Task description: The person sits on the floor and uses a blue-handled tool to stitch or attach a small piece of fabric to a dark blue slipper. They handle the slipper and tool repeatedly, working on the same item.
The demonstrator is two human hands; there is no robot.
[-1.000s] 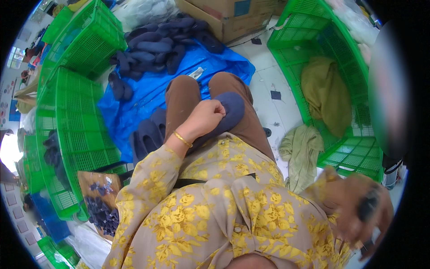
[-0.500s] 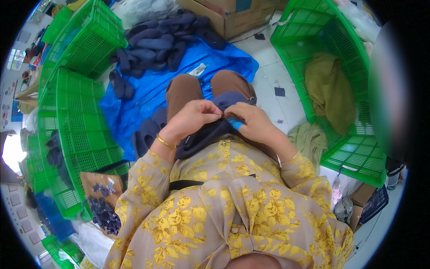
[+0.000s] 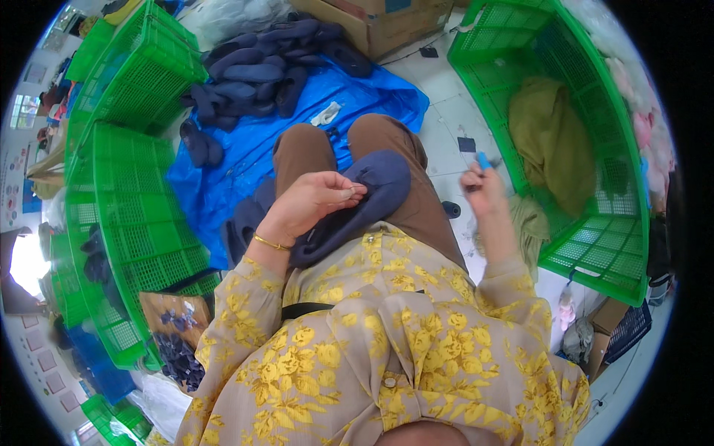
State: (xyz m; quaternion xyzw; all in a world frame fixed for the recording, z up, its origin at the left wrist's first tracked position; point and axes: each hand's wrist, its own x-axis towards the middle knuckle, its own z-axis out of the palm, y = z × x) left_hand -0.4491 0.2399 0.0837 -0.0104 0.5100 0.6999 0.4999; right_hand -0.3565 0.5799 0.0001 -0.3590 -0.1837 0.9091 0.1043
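Observation:
A navy fabric slipper (image 3: 387, 178) lies across my lap, its sole side toward my knees. My left hand (image 3: 320, 197), with a gold bangle at the wrist, pinches the slipper's upper with thumb and fingertips. My right hand (image 3: 483, 189) is raised off to the right of my thigh, apart from the slipper. Blue wrapping covers one of its fingertips. Its fingers are closed, and whatever is between them is too small to tell. More navy slippers (image 3: 242, 223) rest beside my left thigh, partly hidden by my arm.
A heap of navy slippers (image 3: 253, 72) lies on a blue sheet (image 3: 297, 141) ahead. Green crates (image 3: 145, 230) stand at left, another green crate (image 3: 595, 249) with olive cloth (image 3: 547, 141) at right. A board with small dark pieces (image 3: 175, 316) is by my left elbow. A carton (image 3: 379, 30) stands behind.
My right hand has left the slipper and swung out to the right and up. My left hand stays pinched at nearly the same spot, and more of the slipper shows.

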